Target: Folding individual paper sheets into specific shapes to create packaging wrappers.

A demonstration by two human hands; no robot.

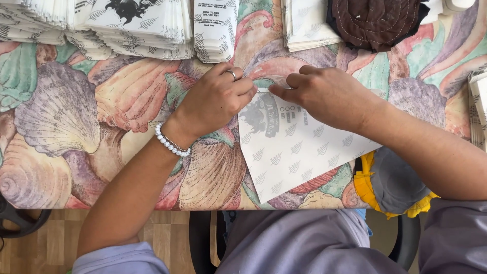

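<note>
A white printed paper sheet lies on the table with a shell-patterned cloth, angled toward the near edge. My left hand, with a ring and a white bead bracelet, pinches the sheet's far corner. My right hand presses the same far edge just to the right, fingertips almost touching the left hand's. Both hands grip the paper at its top fold.
Stacks of folded white printed paper bags line the far left edge; another stack lies far centre. A dark brown quilted cloth lies far right. More paper is at the right edge. A yellow-and-grey cushion sits below the table.
</note>
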